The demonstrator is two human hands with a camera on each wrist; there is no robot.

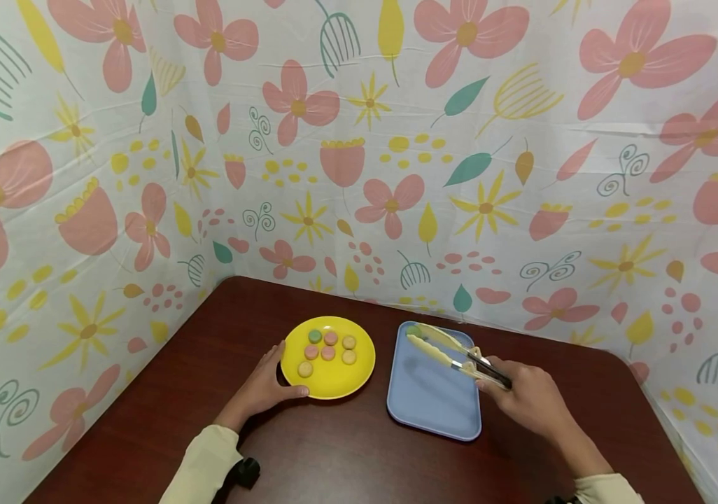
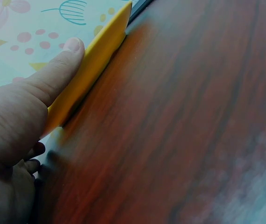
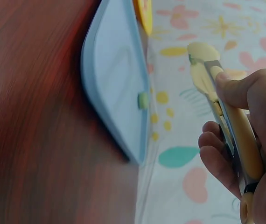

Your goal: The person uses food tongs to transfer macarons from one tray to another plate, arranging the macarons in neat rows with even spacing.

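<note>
My left hand (image 1: 263, 386) holds the left side of a yellow plate (image 1: 340, 383), its thumb lying along the near rim. Several small macarons (image 1: 328, 353), pink, pale yellow and one green, lie on that plate. Tongs (image 1: 430, 350) with cream tips are in my right hand (image 1: 530, 396), slanting over the far end of a blue tray (image 1: 433, 406). In the right wrist view, a green macaron (image 3: 143, 101) sits on the tray near its edge. Something small and green (image 3: 192, 59) shows between the tongs' tips, mostly hidden by them.
The plate and tray stand apart, side by side, on a dark reddish-brown table (image 1: 327, 455). Floral cloth (image 1: 390, 231) hangs close behind the table's back edge and along its left side.
</note>
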